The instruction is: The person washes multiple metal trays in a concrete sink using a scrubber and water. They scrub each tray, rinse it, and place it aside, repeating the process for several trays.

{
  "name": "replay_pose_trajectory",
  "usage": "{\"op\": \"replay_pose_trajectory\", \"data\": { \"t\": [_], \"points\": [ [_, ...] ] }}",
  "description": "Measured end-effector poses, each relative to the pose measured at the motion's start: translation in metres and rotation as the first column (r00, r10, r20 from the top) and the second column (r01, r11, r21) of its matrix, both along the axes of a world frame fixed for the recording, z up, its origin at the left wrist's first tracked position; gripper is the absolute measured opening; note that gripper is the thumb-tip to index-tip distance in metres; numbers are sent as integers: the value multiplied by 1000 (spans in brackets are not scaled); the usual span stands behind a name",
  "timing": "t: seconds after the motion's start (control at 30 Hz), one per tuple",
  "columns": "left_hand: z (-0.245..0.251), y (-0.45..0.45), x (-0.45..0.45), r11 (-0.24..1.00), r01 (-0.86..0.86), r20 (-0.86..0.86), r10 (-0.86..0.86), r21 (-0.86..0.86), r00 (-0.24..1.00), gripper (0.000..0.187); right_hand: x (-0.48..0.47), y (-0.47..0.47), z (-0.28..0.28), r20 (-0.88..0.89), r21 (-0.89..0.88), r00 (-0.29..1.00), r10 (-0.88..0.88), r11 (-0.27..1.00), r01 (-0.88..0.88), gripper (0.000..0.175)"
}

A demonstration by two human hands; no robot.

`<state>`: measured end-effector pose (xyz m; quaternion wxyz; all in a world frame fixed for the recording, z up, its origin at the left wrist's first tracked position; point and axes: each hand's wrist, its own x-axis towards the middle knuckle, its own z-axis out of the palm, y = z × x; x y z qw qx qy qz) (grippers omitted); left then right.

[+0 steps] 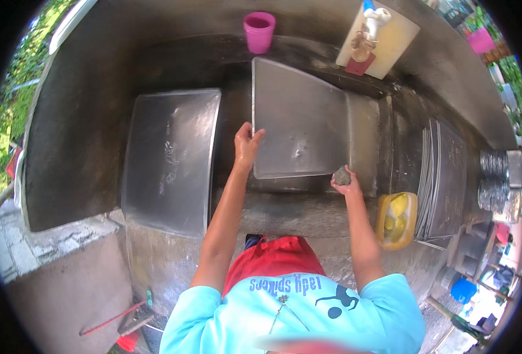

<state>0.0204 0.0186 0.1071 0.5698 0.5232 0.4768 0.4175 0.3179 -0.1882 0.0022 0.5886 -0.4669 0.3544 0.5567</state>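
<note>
My left hand (248,144) grips the left edge of a flat metal tray (300,119), thumb on its face. The tray is tilted over a water-filled concrete basin (363,141), its right side reaching the water. My right hand (347,180) holds a greyish scouring pad (342,176) near the tray's lower right corner. Another metal tray (172,159), wet with a few whitish streaks, lies on the left. A yellow plastic container (398,221) with yellow pieces and cloudy liquid stands to the right of my right hand.
Several metal trays (442,177) stand stacked on edge at the right. A pink bucket (259,33) is at the back, with a white faucet (376,20) and a cutting board (396,40) to its right. Piled metal containers (493,177) stand farther right. The concrete wall (84,110) rises at left.
</note>
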Motion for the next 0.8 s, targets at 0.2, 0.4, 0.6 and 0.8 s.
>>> {"op": "replay_pose_trajectory", "data": {
  "t": [0.2,0.4,0.6,0.8],
  "points": [
    [82,-57,-100,927,-315,-174,350,202,920,20,-76,22,56,54,519,986,154,840,-160,15],
    [33,-127,-225,693,-664,-202,719,281,664,28,-178,111,93,351,578,860,370,636,-510,22],
    [-41,-178,-282,494,-837,-474,810,235,345,36,-270,203,95,633,417,560,535,374,-828,46],
    [-10,-177,-276,663,-592,-834,552,459,-28,45,-247,185,70,819,218,455,350,543,-811,43]
  ]
}}
